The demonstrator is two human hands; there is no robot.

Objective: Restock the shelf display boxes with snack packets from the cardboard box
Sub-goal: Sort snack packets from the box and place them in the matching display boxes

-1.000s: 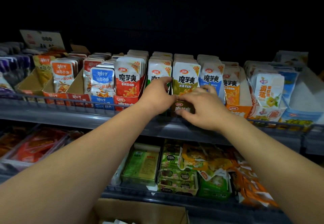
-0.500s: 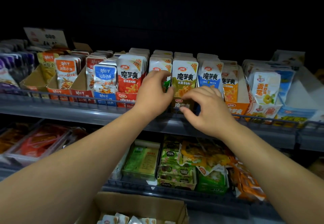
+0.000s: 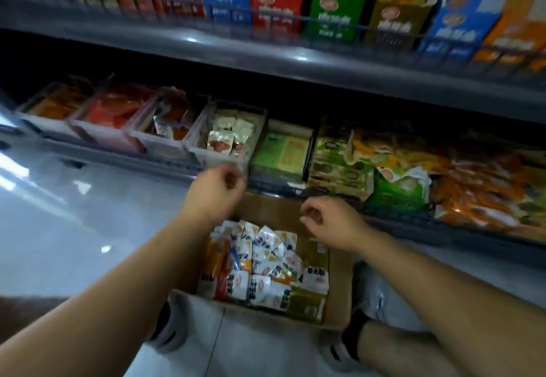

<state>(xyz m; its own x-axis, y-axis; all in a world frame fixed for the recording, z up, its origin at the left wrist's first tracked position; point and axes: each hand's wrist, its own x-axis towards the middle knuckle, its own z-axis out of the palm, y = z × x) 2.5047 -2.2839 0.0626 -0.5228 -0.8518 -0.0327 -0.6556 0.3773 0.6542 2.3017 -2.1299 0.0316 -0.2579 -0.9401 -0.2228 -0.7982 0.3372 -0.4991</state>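
- Your left hand [image 3: 217, 186] hangs over the far left corner of the cardboard box [image 3: 339, 288], just in front of the lower shelf's edge [image 3: 165, 167].
- Its fingers [image 3: 236, 180] are loosely curled towards the thumb. The picture is blurred there, but nothing shows between them.
- Your right hand [image 3: 331, 223] is lower and to the right, above the back of the same box, knuckles up.
- Those fingers [image 3: 310, 214] are loosely curled under as well, and I can see nothing held in them.
- The two hands are apart, with a gap of bare cardboard between them.
- The snack packets [image 3: 266, 264] lie in a jumbled heap inside the box: mostly white ones, with orange to the left and yellow-green to the right. Neither hand touches them.
- The box sits open on the pale floor [image 3: 74, 199], right against the foot of the shelving, between your forearms.
- The display boxes [image 3: 334, 16] stand in a row on the upper shelf [image 3: 266, 54], well above both hands: red, green, olive, blue and orange fronts side by side.
- On the lower shelf, a clear tray [image 3: 206, 152] of small white packets sits directly behind your left hand.
- A flat green pack [image 3: 280, 152] lies just to the right of that tray, and loose orange bags [image 3: 478, 193] are piled further right.
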